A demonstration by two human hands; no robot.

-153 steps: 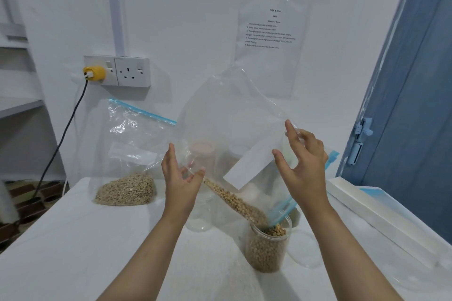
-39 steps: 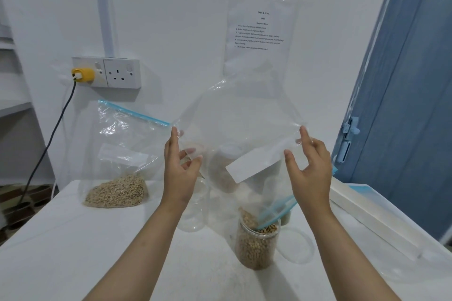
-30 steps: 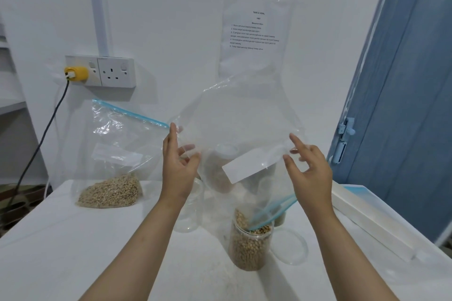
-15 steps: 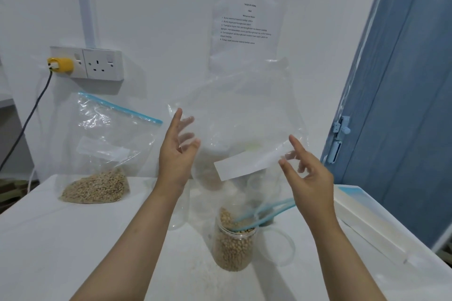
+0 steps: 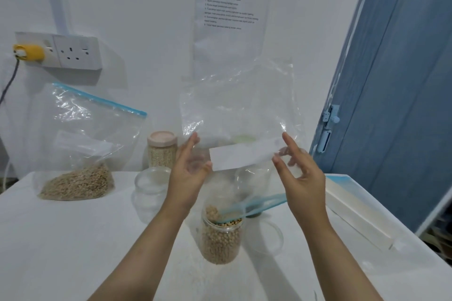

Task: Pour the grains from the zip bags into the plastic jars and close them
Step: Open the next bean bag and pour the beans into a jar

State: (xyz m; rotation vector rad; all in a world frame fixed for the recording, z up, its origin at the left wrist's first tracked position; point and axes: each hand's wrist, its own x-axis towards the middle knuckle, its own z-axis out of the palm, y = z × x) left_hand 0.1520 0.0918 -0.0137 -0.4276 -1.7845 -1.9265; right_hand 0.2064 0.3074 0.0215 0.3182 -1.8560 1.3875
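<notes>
Both hands, the left hand [image 5: 188, 178] and right hand [image 5: 302, 176], hold the empty zip bag [image 5: 241, 115] upside down, its blue zip mouth pointing down into the bean jar [image 5: 221, 237].

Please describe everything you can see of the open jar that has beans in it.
The jar is clear plastic, round and upright, standing on the white table between the forearms. Tan beans fill it nearly to the rim. It has no lid on. The blue zip mouth of the upturned bag dips into its opening and touches the rim. Neither hand touches the jar.
</notes>
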